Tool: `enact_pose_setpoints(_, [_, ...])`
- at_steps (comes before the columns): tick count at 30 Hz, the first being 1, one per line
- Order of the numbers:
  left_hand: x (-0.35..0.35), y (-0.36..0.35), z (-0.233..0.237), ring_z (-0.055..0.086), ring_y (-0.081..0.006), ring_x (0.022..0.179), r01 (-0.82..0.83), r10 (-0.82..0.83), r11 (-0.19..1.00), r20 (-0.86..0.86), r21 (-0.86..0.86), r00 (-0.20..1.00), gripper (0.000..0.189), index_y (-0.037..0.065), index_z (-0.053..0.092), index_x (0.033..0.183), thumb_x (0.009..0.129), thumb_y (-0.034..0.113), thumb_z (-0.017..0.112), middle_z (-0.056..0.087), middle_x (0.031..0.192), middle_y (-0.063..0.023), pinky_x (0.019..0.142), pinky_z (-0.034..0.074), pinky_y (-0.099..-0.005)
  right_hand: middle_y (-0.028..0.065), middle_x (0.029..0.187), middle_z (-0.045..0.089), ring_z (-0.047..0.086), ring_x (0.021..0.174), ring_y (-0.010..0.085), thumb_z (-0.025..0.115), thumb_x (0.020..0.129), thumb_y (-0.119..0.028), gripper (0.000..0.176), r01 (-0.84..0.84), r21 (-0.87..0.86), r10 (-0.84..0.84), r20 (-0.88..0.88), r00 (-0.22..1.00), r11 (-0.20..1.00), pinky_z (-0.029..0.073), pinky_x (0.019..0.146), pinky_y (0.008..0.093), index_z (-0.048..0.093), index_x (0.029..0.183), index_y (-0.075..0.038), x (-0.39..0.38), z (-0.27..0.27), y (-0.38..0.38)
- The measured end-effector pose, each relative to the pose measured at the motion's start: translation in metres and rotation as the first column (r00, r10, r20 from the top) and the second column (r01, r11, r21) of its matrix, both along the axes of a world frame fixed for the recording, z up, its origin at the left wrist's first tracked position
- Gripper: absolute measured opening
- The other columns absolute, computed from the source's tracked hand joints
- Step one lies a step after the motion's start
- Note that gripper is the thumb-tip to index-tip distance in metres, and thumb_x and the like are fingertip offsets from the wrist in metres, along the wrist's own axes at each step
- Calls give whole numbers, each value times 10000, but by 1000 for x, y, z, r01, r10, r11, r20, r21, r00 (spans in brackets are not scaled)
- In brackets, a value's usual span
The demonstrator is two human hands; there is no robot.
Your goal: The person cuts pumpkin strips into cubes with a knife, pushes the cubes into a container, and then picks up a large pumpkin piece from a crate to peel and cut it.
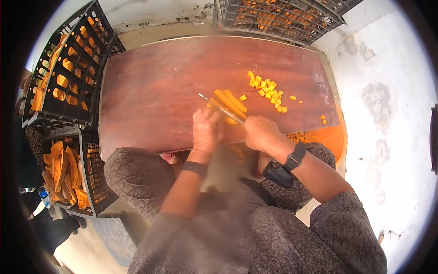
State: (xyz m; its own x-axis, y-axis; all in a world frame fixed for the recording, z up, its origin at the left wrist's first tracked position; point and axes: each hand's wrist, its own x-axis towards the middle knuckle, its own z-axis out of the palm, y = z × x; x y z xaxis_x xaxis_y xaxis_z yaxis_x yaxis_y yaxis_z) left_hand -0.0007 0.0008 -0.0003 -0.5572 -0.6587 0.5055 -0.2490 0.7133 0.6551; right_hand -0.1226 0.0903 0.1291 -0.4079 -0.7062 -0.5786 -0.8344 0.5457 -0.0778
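My right hand [264, 133] is closed around the handle of a knife [222, 108], whose long blade points up and left. The blade lies across orange pumpkin strips [233, 101] on the reddish-brown board [150, 91]. Close to the blade, on its near side, my left hand [206, 130] has its fingers curled over a pumpkin piece, mostly hidden beneath them. Beyond the strips and to the right is a loose pile of small pumpkin cubes [269, 90]. A few stray cubes [323, 119] lie near the board's right edge.
An orange container [335, 139] with cut pieces sits below the board's right corner. Black crates of pumpkin stand at the upper left [68, 75], lower left [93, 176] and far side [283, 20]. A white wall [383, 114] is at right.
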Motion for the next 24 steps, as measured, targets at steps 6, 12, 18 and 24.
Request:
enact_pose_setpoints(6, [-1,1,0,553,-325,896,-2,2,1000,-6,5,1000,129,82,663,825,722,19,710,604,870,-90,824,435,-429,229,955,690,669,952,386,624,785,-58,186,-10,-71,12,28,1000,997,533,828,452,699,937,20,-3,-14,-3])
enact_pose_setpoints(12, [0,0,-1,549,-329,885,-19,21,999,53,-39,998,112,81,656,818,732,31,708,604,871,-97,806,430,-431,226,979,694,670,962,385,623,822,-136,216,-21,-122,20,-7,1000,992,535,832,447,705,959,9,-1,-21,-8])
enact_pose_setpoints(18, [1,0,0,545,-327,879,-6,7,999,29,-33,1000,109,78,657,822,733,36,703,602,873,-93,817,428,-428,217,990,697,675,957,378,601,859,-202,256,-78,-111,85,62,994,991,538,830,445,712,986,-10,-4,-17,-8])
enact_pose_setpoints(24, [-3,2,-1,535,-322,858,-6,7,998,10,-65,1000,111,75,660,822,728,23,688,581,840,-92,803,428,-426,190,953,704,684,921,360,615,811,-105,171,-14,-201,13,-6,1000,980,543,784,443,718,933,-43,-2,-16,-4])
